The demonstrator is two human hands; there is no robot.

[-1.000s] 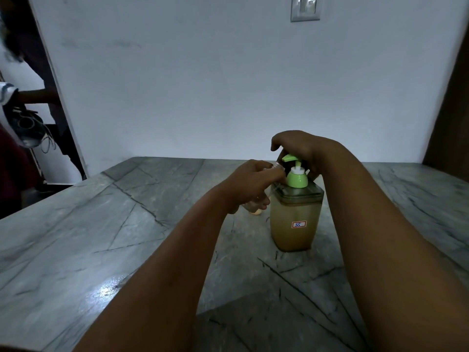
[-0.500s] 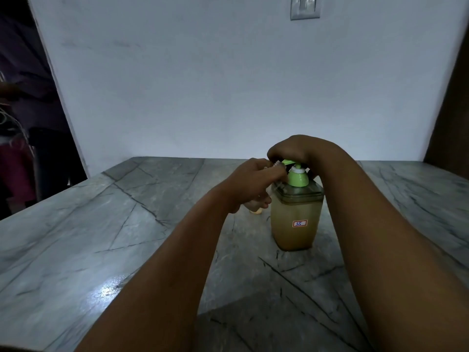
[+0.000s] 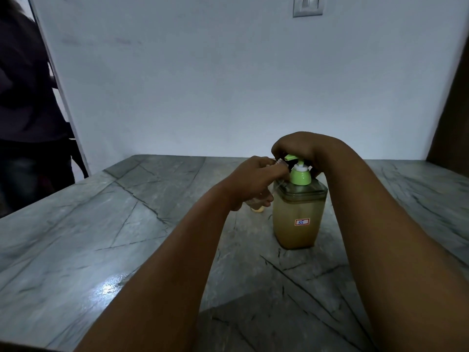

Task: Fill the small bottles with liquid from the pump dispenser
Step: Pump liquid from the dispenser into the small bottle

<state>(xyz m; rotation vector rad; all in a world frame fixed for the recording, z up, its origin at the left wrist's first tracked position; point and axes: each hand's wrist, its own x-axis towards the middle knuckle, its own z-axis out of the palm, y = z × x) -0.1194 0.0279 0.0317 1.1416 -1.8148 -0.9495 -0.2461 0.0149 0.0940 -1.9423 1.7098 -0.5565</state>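
A square pump dispenser (image 3: 299, 219) full of yellowish-brown liquid stands on the marble table (image 3: 101, 237), with a green pump head (image 3: 299, 171) and a small "35" sticker. My right hand (image 3: 302, 147) rests on top of the pump head, fingers curled over it. My left hand (image 3: 253, 180) grips a small clear bottle (image 3: 257, 201), tilted, its mouth held up at the green spout. A little yellow liquid shows at the bottle's bottom. Most of the bottle is hidden by my fingers.
A white wall rises behind the table, with a light switch plate (image 3: 307, 5) high up. A person in dark clothes (image 3: 22, 97) stands in the doorway at the far left. A dark wooden panel (image 3: 451, 110) borders the right side.
My right hand pressed the pump head down half a second ago and it has risen again now. The left hand kept the small bottle at the spout. The person in the doorway has shifted.
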